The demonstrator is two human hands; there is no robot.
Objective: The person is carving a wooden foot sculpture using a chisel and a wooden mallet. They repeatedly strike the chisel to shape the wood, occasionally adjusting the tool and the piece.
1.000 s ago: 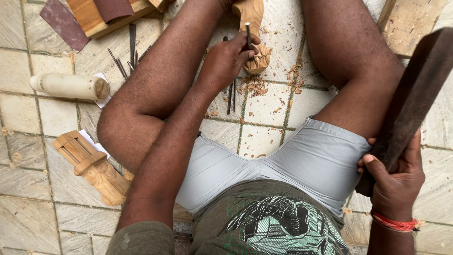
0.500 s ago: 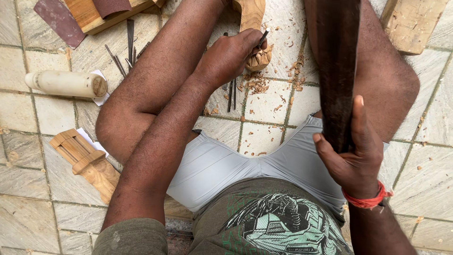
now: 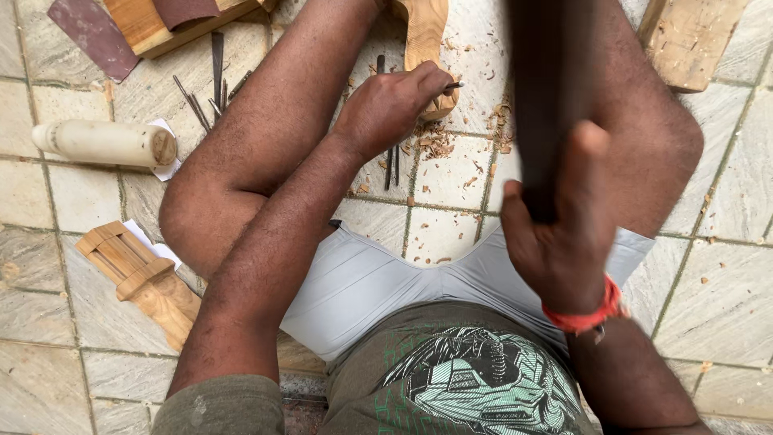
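Chisel point(image 3: 453, 84) tip pokes out of the left hand point(image 3: 390, 105), metal end set against the pale carved wood piece point(image 3: 427, 48) lying on the tiled floor point(image 3: 48, 387) between the person's legs. Left hand fingers closed tight round the chisel shaft, most of the tool hidden inside the fist.

Head view, only view: right hand point(image 3: 564, 234) clamped round the lower end of a dark wooden mallet point(image 3: 551, 105), raised and motion-blurred, well above and to the right of the chisel. Red wrist band point(image 3: 584, 314) on that arm. Wood shavings point(image 3: 435, 141) scattered just under the left hand. Spare thin chisels point(image 3: 213, 89) lie on the floor up left, near a pale cylinder mallet point(image 3: 105, 143). Small wooden frame piece point(image 3: 141, 278) by the left knee, sandpaper sheet point(image 3: 93, 32) top left, wood block point(image 3: 688, 40) top right.

Risk, judged: mallet is large and blurred, chisel butt barely shows past the knuckles, so a slightly off swing could land on the left fingers. Wood piece looks unclamped; a hard strike could skid it or drive the chisel off line and gouge the carving. Bare legs sit close on both sides of the cutting edge.
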